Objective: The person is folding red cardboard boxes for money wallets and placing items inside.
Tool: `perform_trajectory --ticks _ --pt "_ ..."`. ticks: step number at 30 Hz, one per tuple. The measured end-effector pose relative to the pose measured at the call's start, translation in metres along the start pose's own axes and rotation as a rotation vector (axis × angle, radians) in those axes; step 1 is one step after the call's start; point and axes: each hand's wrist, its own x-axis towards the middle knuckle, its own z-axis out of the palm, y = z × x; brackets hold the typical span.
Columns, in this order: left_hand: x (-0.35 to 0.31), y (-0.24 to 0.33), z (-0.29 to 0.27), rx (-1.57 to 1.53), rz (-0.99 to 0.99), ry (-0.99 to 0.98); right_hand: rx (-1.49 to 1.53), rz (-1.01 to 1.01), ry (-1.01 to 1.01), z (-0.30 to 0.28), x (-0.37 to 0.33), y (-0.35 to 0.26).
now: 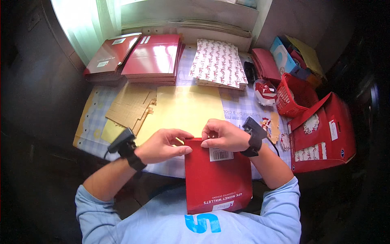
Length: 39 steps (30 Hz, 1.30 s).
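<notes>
A flat red cardboard packet (215, 179) with a white barcode label rests against my body and the table's near edge. Its far edge lies between my two hands. My left hand (165, 144) pinches the left corner of that edge between thumb and fingers. With thumb and curled fingers, my right hand (222, 136) grips the same edge, just above the label. A black device is strapped to each wrist. The underside of the packet is hidden.
Stacks of red folders (152, 57) and patterned white sheets (217, 61) line the back. Yellow paper (187, 105) and tan cardboard pieces (130, 105) lie mid-table. At right are a red basket (290, 107), a bowl of scraps (266, 91) and a red box (325, 150).
</notes>
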Motion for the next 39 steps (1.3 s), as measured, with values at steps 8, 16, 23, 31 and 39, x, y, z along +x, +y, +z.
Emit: perform_trajectory --ticks 8,16,23,31,39 --pt "0.004 -0.023 0.047 -0.232 0.253 0.319 0.023 0.003 0.036 -0.001 -0.006 -0.014" --pt "0.028 -0.024 0.059 -0.309 0.398 0.441 -0.104 -0.054 0.223 -0.005 -0.011 -0.017" --pt "0.015 -0.034 0.029 -0.499 0.414 0.473 -0.389 -0.176 0.385 -0.033 -0.057 -0.002" --pt "0.004 -0.033 0.033 -0.476 0.344 0.394 0.369 -0.116 0.398 0.020 -0.087 0.028" --pt "-0.002 -0.030 0.039 -0.259 0.426 0.376 0.618 -0.173 0.453 0.027 -0.087 0.030"
